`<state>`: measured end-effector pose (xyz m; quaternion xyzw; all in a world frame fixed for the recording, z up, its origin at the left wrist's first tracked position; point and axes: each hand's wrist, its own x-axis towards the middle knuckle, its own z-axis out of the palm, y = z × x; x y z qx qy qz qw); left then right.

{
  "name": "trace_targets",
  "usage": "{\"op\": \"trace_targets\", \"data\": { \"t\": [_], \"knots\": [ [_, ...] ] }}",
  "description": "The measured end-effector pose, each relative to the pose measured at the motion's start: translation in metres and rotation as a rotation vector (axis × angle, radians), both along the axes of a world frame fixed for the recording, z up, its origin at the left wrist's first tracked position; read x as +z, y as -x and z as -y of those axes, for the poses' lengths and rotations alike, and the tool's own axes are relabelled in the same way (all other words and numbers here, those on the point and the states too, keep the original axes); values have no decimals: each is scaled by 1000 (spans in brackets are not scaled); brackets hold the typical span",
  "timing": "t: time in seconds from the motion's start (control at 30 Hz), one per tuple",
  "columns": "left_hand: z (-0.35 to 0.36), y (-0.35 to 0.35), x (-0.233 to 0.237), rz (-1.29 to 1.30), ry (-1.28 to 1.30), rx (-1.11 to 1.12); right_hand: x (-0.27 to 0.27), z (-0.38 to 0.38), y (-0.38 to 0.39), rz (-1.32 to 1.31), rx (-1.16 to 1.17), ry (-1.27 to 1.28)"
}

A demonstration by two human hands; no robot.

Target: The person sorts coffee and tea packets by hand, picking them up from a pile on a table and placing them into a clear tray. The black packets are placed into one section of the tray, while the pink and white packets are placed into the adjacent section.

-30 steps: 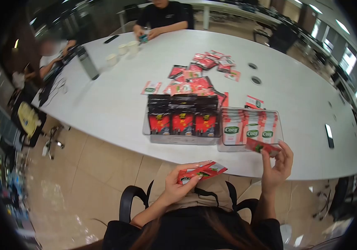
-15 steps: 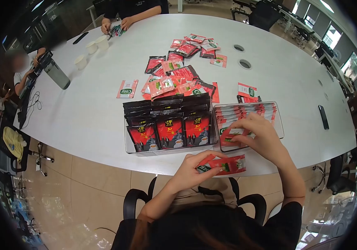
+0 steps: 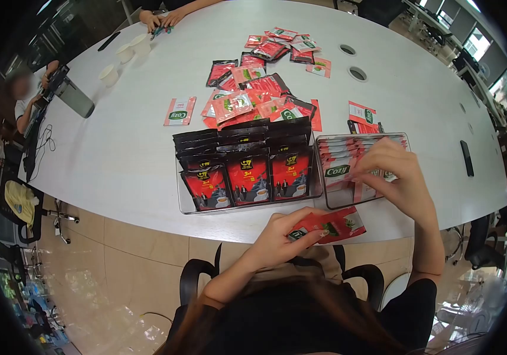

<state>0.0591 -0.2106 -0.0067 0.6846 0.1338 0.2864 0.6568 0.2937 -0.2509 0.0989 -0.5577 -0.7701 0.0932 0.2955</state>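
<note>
My left hand (image 3: 283, 239) is closed around red Cozy sachets (image 3: 339, 226), holding them just in front of the table edge. My right hand (image 3: 400, 180) reaches over a clear tray (image 3: 330, 205) filled with standing rows of Cozy sachets. Its thumb and forefinger pinch the right edge of a front Cozy sachet (image 3: 337, 170); the other fingers cover part of the rows behind. Left of that tray stands a second clear tray (image 3: 191, 211), packed with black-and-red G7 coffee sachets (image 3: 247, 180) in three upright columns.
Loose red and black sachets (image 3: 259, 86) lie heaped behind the trays, with a lone Cozy sachet (image 3: 180, 111) to the left. A phone (image 3: 467, 158) lies right. Paper cups (image 3: 109, 76) and a bottle (image 3: 75, 97) stand left. Another person's hands (image 3: 162, 21) handle small items across the table.
My right hand has moved slightly right, its fingers now at the edge of an upright sachet. My left hand has shifted a little right with its sachets. The whole view has tilted slightly.
</note>
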Motion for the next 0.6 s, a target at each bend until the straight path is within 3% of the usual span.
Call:
{"op": "trace_targets", "data": {
  "t": [0.2, 0.6],
  "knots": [
    [1, -2, -2, 29, -24, 1, 38, 29, -12, 131, -108, -87],
    [-1, -1, -1, -12, -23, -10, 19, 24, -18, 42, -68, -105]
  ]
}}
